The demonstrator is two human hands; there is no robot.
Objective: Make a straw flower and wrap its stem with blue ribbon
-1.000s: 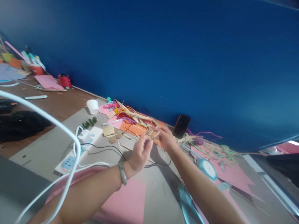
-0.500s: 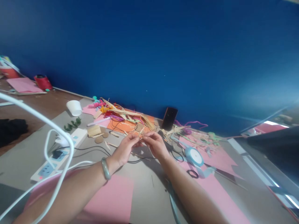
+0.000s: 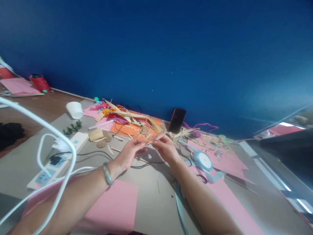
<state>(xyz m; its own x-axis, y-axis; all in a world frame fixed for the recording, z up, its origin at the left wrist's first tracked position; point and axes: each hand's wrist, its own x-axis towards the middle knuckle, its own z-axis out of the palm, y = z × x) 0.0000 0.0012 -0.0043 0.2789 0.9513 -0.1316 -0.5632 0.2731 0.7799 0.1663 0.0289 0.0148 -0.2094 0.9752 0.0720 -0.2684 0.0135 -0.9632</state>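
Note:
Both hands meet over the middle of the table, with a small pale straw-coloured piece [image 3: 148,142] between them. My left hand [image 3: 130,152], with a green bangle on its wrist, pinches the piece from the left with thumb and fingertips. From the right, my right hand [image 3: 166,148] has its fingers closed on the other side of it. The piece is thin and partly hidden by fingers; its exact kind is too small to tell. Behind the hands lie an orange sheet [image 3: 126,128] and a heap of pale straw-like strips [image 3: 132,114].
A white power strip [image 3: 46,178] and looping white cable [image 3: 70,163] fill the left. A white cup [image 3: 74,110] lies tilted behind. A dark phone [image 3: 177,120] leans on the blue wall. On the right are a blue ribbon roll [image 3: 203,160] and pink paper [image 3: 227,163].
My hands have drawn slightly apart, showing more of the pale piece between them. The view has shifted a little, moving the surrounding things slightly left and up.

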